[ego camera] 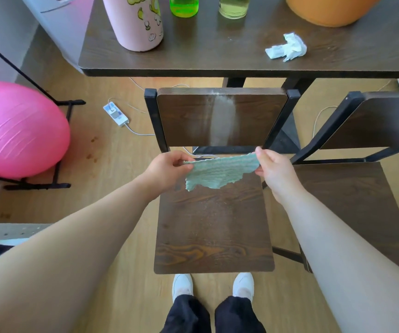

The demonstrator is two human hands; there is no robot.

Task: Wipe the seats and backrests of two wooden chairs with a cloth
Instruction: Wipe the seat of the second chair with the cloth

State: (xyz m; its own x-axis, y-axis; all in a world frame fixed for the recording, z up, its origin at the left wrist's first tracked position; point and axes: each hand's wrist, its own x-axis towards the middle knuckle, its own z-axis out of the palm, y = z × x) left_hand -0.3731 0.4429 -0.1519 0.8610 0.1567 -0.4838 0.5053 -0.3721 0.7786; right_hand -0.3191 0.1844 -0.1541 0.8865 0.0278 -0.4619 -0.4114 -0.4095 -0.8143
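Head view: both hands (167,168) (274,168) stretch cloth (220,173) (corners pinched) above seat (214,227).

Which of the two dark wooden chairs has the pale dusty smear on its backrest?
The centre dark wooden chair, below the green textured cloth; the right-hand chair has a plain backrest.

We stand at the front edge of the first chair's seat (214,231), whose backrest (186,118) rises just before the table's (205,61) near edge. Our left hand (167,170) and right hand (275,169) hold the cloth (220,173) between them over the seat's back edge. The second chair (352,195) stands just right. On the table, a flask (136,22) sits near the left edge, a bottle (184,6) and a second bottle (234,7) to its right along the far side, and a tissue (286,47) toward the right. A power strip (116,114) and a ball (18,128) lie on the floor to the left.
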